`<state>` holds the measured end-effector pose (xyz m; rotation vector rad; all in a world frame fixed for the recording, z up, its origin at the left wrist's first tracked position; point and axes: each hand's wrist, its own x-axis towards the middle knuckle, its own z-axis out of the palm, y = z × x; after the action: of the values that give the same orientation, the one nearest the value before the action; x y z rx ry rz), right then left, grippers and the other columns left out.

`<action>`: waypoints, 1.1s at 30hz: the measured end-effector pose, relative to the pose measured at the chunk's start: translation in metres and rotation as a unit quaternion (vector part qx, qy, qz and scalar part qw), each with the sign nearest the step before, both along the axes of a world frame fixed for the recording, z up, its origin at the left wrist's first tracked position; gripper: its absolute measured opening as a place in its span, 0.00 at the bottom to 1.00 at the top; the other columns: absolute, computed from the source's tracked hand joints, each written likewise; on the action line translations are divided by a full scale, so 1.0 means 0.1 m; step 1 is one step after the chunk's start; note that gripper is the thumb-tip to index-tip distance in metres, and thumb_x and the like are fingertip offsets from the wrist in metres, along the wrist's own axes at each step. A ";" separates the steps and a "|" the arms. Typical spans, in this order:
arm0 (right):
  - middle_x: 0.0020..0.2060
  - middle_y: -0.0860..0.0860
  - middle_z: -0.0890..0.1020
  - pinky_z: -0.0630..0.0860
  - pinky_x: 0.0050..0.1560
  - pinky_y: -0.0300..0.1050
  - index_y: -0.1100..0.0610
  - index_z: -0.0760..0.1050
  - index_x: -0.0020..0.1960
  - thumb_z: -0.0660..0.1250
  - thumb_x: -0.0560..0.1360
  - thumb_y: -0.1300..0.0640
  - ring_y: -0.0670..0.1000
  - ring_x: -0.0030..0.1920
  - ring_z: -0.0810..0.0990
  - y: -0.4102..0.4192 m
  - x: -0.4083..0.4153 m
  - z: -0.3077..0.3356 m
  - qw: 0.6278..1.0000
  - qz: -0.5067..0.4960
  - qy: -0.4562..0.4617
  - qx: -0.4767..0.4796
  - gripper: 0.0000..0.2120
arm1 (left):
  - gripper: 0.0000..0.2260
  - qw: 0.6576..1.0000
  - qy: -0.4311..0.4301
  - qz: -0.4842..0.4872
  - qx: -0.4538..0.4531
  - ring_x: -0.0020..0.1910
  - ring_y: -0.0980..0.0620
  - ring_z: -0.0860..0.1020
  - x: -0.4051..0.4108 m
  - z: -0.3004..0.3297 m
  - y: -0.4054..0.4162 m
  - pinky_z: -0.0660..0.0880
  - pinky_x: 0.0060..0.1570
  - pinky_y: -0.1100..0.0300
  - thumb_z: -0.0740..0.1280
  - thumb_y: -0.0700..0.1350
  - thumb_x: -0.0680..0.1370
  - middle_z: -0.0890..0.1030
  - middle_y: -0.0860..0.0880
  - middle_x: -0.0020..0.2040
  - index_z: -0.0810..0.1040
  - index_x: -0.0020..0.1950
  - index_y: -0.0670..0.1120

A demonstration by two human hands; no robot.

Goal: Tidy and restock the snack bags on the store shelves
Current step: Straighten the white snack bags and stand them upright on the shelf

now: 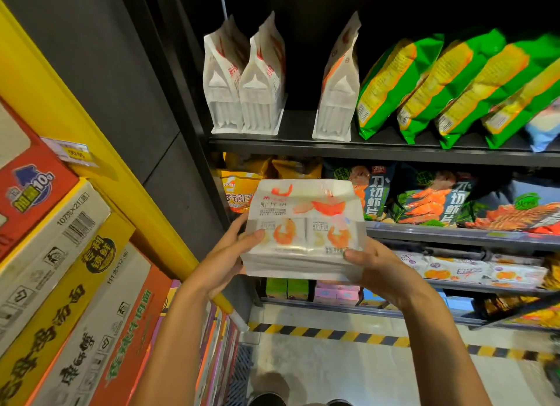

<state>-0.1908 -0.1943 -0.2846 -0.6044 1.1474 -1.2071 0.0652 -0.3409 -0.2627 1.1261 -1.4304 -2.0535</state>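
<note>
I hold a white snack bag [303,223] printed with orange shrimp in both hands, in front of the second shelf. My left hand [230,251] grips its lower left edge and my right hand [375,269] grips its lower right corner. On the black top shelf [303,146] stand three matching white bags: two side by side at the left [242,81] and one apart at the right [336,84], with a gap between them.
Green and yellow chip bags [439,84] lean in a row right of the white bags. Dark shrimp-chip bags [439,199] fill the second shelf, and more snacks lie below. Stacked cartons [60,269] on a yellow rack crowd the left. A striped floor line [333,334] runs below.
</note>
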 end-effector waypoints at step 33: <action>0.80 0.35 0.59 0.68 0.77 0.54 0.37 0.50 0.82 0.71 0.77 0.38 0.41 0.79 0.60 -1.70 0.03 1.28 0.830 -0.141 0.461 -0.282 0.42 | 0.46 0.858 0.017 0.136 -0.495 0.78 0.57 0.62 -1.26 0.67 -0.61 0.71 0.72 0.55 0.73 0.44 0.78 0.60 0.57 0.81 0.44 0.76 0.76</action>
<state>-0.1875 -0.3640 -0.1564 -1.6421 1.7177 -1.5752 -0.0609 -0.4021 -0.1960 0.7428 -1.8163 -0.8701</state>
